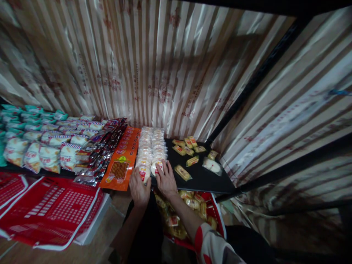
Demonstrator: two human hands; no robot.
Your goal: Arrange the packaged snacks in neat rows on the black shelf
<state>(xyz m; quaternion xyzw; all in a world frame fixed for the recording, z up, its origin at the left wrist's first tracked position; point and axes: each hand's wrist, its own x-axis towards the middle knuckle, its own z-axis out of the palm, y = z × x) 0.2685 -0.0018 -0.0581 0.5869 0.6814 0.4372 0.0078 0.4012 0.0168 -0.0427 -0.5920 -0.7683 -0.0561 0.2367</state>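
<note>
Two rows of round white crackers in clear wrappers (145, 146) run from the curtain to the shelf's front edge. My left hand (139, 187) is at the front of the left row, its fingers and thumb curved around the sides of the front wrapped cracker (143, 173). Against the right row, my right hand (166, 181) lies with fingers stretched and slightly spread, touching the front wrapped cracker (156, 167) on its right side. An orange snack packet (118, 161) with sticks pictured on it lies just left of my left hand.
Small yellow wrapped snacks (192, 160) and a white packet (212, 166) are scattered on the black shelf (203, 185). Below stands a red basket (220, 216) of yellow packs. Dark packets (96, 156), white-and-blue packs (49, 156) and red baskets (55, 209) are leftward. A black post (247, 80) slants at right.
</note>
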